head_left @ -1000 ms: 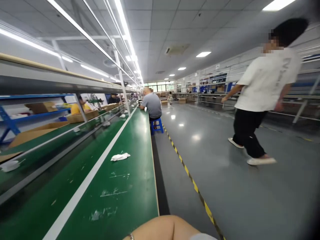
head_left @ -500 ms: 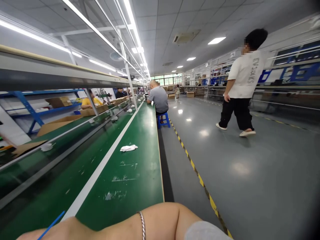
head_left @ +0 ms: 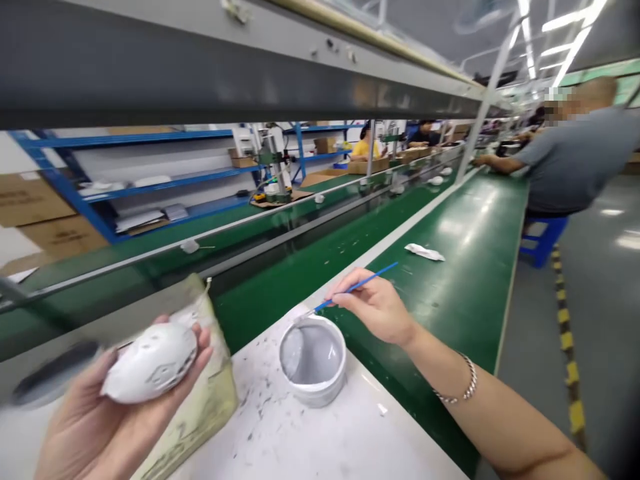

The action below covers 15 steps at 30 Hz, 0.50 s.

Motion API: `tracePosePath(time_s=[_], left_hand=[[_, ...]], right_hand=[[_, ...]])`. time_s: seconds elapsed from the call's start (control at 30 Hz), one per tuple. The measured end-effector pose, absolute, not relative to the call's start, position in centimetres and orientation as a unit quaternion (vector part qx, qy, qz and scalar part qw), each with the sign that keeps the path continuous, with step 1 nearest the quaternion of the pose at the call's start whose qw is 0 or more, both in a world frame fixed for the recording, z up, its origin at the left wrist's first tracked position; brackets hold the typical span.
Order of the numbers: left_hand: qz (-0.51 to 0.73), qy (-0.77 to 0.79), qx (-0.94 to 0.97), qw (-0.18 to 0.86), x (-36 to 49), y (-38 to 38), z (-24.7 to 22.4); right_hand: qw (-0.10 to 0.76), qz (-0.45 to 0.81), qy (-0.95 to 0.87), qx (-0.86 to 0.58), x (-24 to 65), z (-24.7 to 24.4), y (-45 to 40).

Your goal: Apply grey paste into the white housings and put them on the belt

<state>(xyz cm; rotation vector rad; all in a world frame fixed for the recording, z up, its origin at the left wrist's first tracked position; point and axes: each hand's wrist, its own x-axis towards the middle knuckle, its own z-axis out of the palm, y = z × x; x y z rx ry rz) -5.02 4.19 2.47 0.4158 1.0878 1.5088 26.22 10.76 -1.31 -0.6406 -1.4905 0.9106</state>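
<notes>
My left hand (head_left: 130,407) cups a white oval molded part (head_left: 153,362) with small holes and a slotted edge; its fingers wrap round the sides. My right hand (head_left: 373,303) pinches a thin blue-handled brush (head_left: 357,285). The brush tip is at the far rim of a round white tub (head_left: 320,398), and I cannot tell whether it touches. Grey, wet-looking paint or paste lies inside the tub, which stands on a white, grey-specked board (head_left: 273,433). Between my left hand and the tub lies a stained, yellowish foam-like block (head_left: 220,393).
A crumpled white tissue (head_left: 424,252) lies on the green bench (head_left: 450,293). A dark round shape (head_left: 55,373) is blurred at far left. Overhead runs a grey beam (head_left: 200,73). A co-worker in grey (head_left: 575,160) sits on a blue stool (head_left: 545,243). Small white parts line the bench's middle rail.
My view has swung left and down from the aisle to the bench. The tub, the white part and my left hand have come into view; my right hand now shows with the brush.
</notes>
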Motion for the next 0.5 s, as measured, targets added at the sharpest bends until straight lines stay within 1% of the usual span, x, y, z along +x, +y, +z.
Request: tracePosePath(time_s=[0.13, 0.3, 0.5], left_hand=[[0.663, 0.499, 0.106, 0.548, -3.8, 4.8, 2.8], [0.67, 0.525, 0.183, 0.491, -3.1, 5.2, 2.2], [0.657, 0.528, 0.257, 0.473, -3.7, 4.8, 1.3]], right_hand=[[0.549, 0.321, -0.719, -0.282, 25.8, -1.7, 10.3], [0.523, 0.28, -0.76, -0.263, 25.1, -2.3, 9.9], [0.518, 0.279, -0.765, -0.262, 24.3, -2.8, 9.9]])
